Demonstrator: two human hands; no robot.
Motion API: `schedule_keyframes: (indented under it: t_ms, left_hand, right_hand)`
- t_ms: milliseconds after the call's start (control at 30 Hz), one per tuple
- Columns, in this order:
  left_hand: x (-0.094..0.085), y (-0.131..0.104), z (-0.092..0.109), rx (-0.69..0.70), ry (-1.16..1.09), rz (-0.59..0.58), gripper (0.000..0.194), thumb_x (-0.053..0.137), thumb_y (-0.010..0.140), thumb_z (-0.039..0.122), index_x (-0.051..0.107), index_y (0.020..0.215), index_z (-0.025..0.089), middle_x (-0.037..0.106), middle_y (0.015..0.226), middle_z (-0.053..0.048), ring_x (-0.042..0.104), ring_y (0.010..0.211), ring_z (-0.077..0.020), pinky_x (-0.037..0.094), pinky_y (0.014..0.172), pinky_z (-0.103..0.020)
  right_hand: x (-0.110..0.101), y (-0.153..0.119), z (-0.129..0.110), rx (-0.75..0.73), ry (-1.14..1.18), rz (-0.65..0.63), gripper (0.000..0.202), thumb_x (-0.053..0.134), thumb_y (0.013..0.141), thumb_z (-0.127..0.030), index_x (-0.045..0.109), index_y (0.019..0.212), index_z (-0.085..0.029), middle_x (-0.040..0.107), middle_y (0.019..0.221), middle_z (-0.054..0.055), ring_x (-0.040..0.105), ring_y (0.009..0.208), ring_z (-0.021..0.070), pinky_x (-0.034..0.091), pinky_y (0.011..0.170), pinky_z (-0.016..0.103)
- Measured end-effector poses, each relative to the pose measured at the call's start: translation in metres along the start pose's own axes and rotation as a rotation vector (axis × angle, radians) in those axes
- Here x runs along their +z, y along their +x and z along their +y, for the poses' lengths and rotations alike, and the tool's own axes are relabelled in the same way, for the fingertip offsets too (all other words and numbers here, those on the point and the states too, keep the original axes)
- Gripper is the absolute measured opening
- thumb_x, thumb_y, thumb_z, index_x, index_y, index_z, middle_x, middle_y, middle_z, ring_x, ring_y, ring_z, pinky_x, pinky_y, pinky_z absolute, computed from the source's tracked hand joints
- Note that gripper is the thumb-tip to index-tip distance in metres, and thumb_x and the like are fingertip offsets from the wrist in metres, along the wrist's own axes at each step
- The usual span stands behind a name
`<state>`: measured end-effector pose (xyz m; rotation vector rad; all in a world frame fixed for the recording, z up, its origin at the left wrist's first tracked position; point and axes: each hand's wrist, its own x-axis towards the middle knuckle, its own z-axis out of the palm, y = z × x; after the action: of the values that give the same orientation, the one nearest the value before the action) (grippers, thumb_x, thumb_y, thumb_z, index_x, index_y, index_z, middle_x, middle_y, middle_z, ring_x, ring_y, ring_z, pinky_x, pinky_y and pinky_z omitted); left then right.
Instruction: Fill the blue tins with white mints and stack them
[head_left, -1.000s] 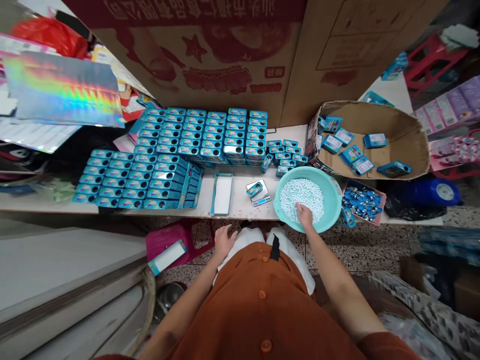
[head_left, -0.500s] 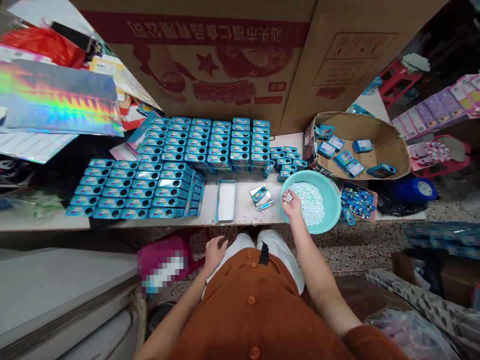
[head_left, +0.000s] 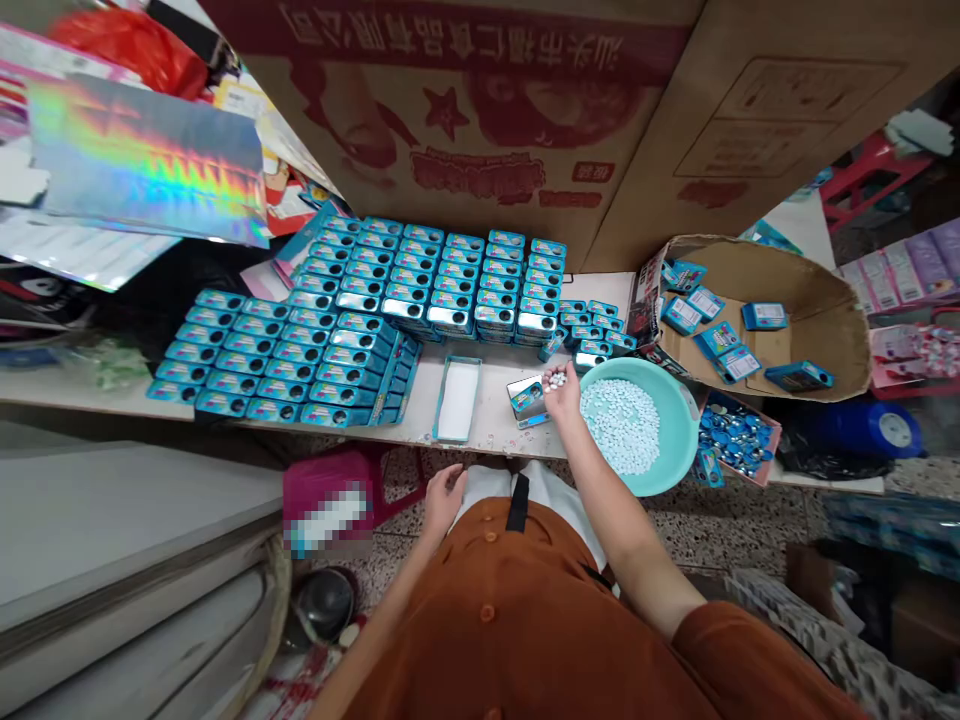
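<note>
My right hand (head_left: 564,396) is cupped palm up around several small white candies (head_left: 556,380). It is beside a small digital scale (head_left: 534,420), on which a blue tin (head_left: 526,397) lies. Just right of the hand stands a mint-green basin (head_left: 681,420) with a heap of the same white candies in it. My left hand (head_left: 444,495) hangs by my thigh, its fingers loosely apart and holding nothing. Left of the scale lies an open shallow box (head_left: 457,398) with a white inside.
Stacked blue tins (head_left: 300,350) fill the left of the table (head_left: 495,436). A cut-down cardboard box (head_left: 814,300) with loose tins and a pink box of blue and silver pieces (head_left: 739,435) stand right. A large carton (head_left: 480,110) rises behind. A magenta stool (head_left: 337,470) stands below.
My right hand has moved left from over the basin to the scale, carrying the white candies. My left hand stays by my thigh. The view has shifted slightly.
</note>
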<state>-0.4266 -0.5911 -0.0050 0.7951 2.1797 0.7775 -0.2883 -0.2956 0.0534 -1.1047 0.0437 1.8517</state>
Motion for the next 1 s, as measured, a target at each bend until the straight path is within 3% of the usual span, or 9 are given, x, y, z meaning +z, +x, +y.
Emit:
schedule_keyframes:
  t_ms: [267,467,733,1000]
  left_hand:
    - [0.006,-0.022,-0.005,-0.128,-0.100,0.076,0.039,0.053,0.079,0.048,0.067,0.097,0.017,0.069,0.102,-0.012,0.063,0.098,-0.0254,0.049,0.091,-0.043]
    - [0.011,-0.041,-0.017,-0.220,-0.144,0.104,0.039,0.053,0.078,0.049,0.067,0.096,0.018,0.070,0.102,-0.011,0.064,0.097,-0.0249,0.050,0.091,-0.042]
    - [0.022,-0.052,-0.028,-0.275,-0.162,0.120,0.041,0.053,0.080,0.049,0.066,0.101,0.016,0.069,0.105,-0.012,0.063,0.099,-0.0250,0.048,0.092,-0.043]
    - [0.023,-0.052,-0.024,-0.274,-0.194,0.115,0.039,0.053,0.080,0.048,0.065,0.101,0.017,0.069,0.105,-0.010,0.063,0.099,-0.0240,0.048,0.092,-0.041]
  right_hand:
    - [0.001,0.015,0.015,-0.085,-0.228,0.013,0.041,0.049,0.091,-0.042,0.035,0.058,-0.021,0.040,0.049,-0.008,0.038,0.041,0.0042,0.034,0.039,0.015]
    - [0.000,0.019,0.020,-0.169,-0.467,0.018,0.050,0.048,0.087,-0.056,0.028,0.056,-0.022,0.038,0.049,-0.007,0.043,0.045,0.0066,0.036,0.042,0.018]
    - [0.001,0.023,0.022,-0.194,-0.489,0.001,0.053,0.047,0.086,-0.059,0.023,0.056,-0.022,0.029,0.045,-0.008,0.036,0.040,0.0061,0.033,0.039,0.019]
    - [-0.002,0.022,0.015,-0.193,-0.468,0.010,0.054,0.047,0.088,-0.057,0.018,0.057,-0.022,0.020,0.046,-0.010,0.026,0.038,0.0054,0.028,0.036,0.019]
